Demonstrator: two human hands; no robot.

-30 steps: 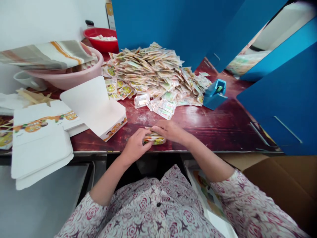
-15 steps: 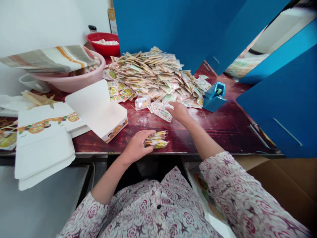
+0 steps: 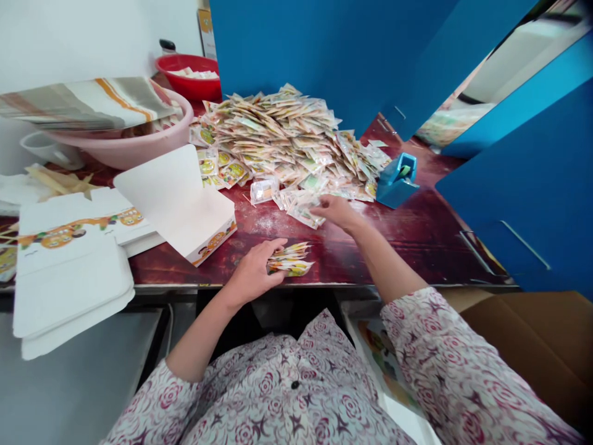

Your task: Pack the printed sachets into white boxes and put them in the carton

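Note:
My left hand [image 3: 254, 272] is closed round a small stack of sachets [image 3: 293, 259] near the table's front edge. Yellow and white edges of the stack stick out to the right of my fingers. Farther back, my right hand [image 3: 339, 213] has its fingertips together on a clear-and-white sachet [image 3: 306, 211] at the front of the big sachet pile [image 3: 282, 136]. Its fingers partly cover that sachet. An open white box [image 3: 204, 216] with an orange cartoon print stands left of my left hand.
Flat white cartons [image 3: 74, 272] overhang the table's front edge at left. Behind them are a pink basin [image 3: 134, 148] with a striped cloth over it, a white mug [image 3: 50, 150] and a red basin [image 3: 194, 86]. A blue tape dispenser [image 3: 396, 185] stands right of the pile, near blue panels [image 3: 519, 167].
My right hand's fingers have drawn closer together over the sachet at the pile's front. My left hand keeps its hold on the stack. The whole view has shifted slightly.

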